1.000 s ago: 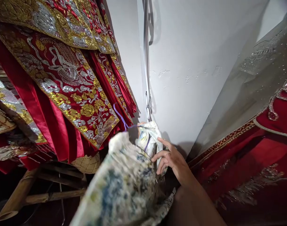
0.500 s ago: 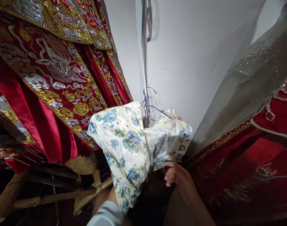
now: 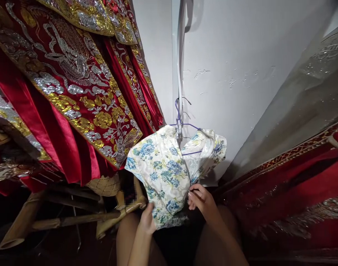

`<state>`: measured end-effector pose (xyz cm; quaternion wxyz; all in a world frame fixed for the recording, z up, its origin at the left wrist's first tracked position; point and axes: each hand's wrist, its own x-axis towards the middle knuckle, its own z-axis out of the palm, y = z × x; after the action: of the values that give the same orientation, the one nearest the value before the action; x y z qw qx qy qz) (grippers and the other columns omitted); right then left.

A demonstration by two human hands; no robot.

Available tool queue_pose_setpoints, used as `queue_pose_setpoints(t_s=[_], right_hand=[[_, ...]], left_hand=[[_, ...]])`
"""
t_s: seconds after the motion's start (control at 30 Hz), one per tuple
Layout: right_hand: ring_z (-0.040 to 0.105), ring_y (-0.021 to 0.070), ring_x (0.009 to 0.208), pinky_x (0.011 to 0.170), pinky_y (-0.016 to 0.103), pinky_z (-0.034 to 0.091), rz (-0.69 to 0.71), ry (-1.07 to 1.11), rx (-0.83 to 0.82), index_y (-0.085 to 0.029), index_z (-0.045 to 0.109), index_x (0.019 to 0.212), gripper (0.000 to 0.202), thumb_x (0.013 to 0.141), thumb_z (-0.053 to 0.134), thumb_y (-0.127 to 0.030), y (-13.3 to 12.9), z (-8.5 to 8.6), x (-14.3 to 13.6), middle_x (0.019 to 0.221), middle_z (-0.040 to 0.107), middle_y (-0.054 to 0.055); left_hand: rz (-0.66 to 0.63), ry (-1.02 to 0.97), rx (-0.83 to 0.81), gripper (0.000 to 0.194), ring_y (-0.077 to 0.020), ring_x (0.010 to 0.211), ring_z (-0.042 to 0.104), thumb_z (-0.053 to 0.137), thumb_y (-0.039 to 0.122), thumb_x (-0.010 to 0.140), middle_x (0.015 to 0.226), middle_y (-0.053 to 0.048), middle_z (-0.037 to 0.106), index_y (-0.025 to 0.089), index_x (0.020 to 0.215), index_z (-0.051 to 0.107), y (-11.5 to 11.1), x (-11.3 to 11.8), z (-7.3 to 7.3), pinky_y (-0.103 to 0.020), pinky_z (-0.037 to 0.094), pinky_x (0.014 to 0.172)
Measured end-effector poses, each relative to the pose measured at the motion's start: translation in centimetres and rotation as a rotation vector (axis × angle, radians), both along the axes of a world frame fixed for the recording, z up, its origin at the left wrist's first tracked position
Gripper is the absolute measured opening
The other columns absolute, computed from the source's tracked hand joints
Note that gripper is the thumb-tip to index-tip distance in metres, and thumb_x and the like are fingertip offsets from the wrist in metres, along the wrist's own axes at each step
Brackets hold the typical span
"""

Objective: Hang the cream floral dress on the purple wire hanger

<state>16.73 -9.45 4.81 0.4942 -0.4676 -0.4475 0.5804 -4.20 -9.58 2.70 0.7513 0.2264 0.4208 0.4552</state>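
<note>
A white short-sleeved blouse (image 3: 163, 166) with blue flowers hangs on a thin purple wire hanger (image 3: 179, 120) in front of the wall. My left hand (image 3: 148, 221) grips its lower left side, thumb in front and the other fingers hidden behind the cloth. At the front opening, my right hand (image 3: 200, 201) pinches the blouse's edge between thumb and fingers. The neckline stands open and shows the pale lining and the hanger's lower bar.
Red costumes with gold and silver sequins (image 3: 94, 99) hang at the left. Below them are bamboo poles (image 3: 71, 221) and a woven basket-like thing (image 3: 104, 184). More red beaded cloth (image 3: 296, 192) lies along the right. A white strap (image 3: 179, 66) runs down the wall (image 3: 227, 44).
The blouse has settled straighter on the hanger, its left side swinging inward. My left hand has come out from behind it to its lower side. My right hand now pinches the front edge.
</note>
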Motion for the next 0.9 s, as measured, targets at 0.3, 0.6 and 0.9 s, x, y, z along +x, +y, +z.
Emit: queue_pose_setpoints(t_s=[0.3,0.6,0.9], right_hand=[[0.051,0.015,0.05,0.052,0.028,0.045,-0.112,-0.14,0.04,-0.022,0.053,0.078,0.03,0.08,0.068,-0.048,0.5,0.4,-2.1,0.054,0.053,-0.004],[0.046,0.0147,0.047,0.051,0.028,0.037,-0.134,-0.269,0.075,-0.023,0.052,0.069,0.025,0.085,0.059,-0.04,0.1,0.2,-1.3,0.048,0.051,-0.003],[0.051,0.0165,0.048,0.053,0.028,0.039,-0.093,-0.253,0.034,-0.021,0.056,0.074,0.023,0.084,0.062,-0.041,-0.8,0.4,-1.1,0.048,0.056,-0.002]], left_hand=[[0.05,-0.051,-0.017,0.035,-0.0359,0.125,0.062,0.083,0.036,0.067,0.111,-0.013,0.076,0.022,0.098,0.076,-0.3,0.7,1.9,-0.044,0.052,0.104],[0.113,-0.012,-0.069,0.033,-0.0366,0.131,0.056,0.083,0.036,0.064,0.112,-0.012,0.075,0.022,0.092,0.074,0.2,0.2,2.7,-0.048,0.047,0.11],[0.388,0.19,-0.011,0.027,-0.0298,0.124,0.061,0.08,0.033,0.068,0.105,-0.007,0.073,0.024,0.09,0.067,1.2,-0.1,1.4,-0.041,0.048,0.107]])
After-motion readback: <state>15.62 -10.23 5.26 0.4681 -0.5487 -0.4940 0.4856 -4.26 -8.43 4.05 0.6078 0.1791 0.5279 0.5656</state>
